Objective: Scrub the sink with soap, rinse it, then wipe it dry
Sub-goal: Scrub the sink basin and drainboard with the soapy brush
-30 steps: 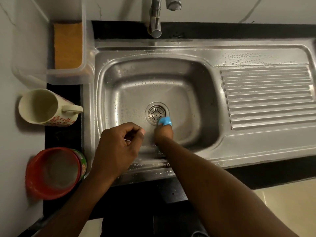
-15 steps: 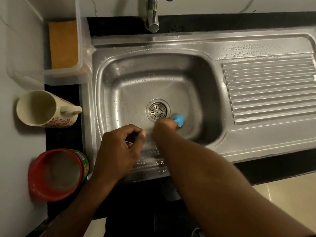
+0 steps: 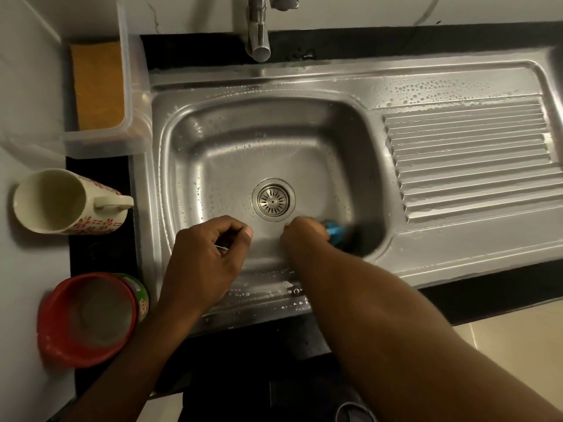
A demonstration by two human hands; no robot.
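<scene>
Black stone counter (image 3: pixel 100 257) runs round a steel sink (image 3: pixel 274 141) set against a pale wall, with the tap (image 3: pixel 259 35) at the far edge and no water coming from it. The right hand (image 3: pixel 304 236) is down in the basin, fingers wrapped round a blue scrubber (image 3: pixel 335 231) that is pressed to the basin floor just near and right of the drain (image 3: pixel 272 200); the scrubber is blurred. The left hand (image 3: pixel 204 260) hovers over the near rim with its fingers curled in toward the thumb. A small pale glint shows inside the curl, but I cannot tell whether it pinches anything.

Beads of suds or water dot the basin walls, the far rim and the ribbed draining board (image 3: pixel 469 159), so the job looks to be in its soaping stage, with the near right corner of the basin now being worked. Rinsing and wiping dry are both left to do.

On the left stand a patterned mug (image 3: pixel 54 202), a red tub (image 3: pixel 85 318), and a clear plastic box (image 3: pixel 134 86) holding something orange (image 3: pixel 97 86), perhaps a cloth or sponge.
</scene>
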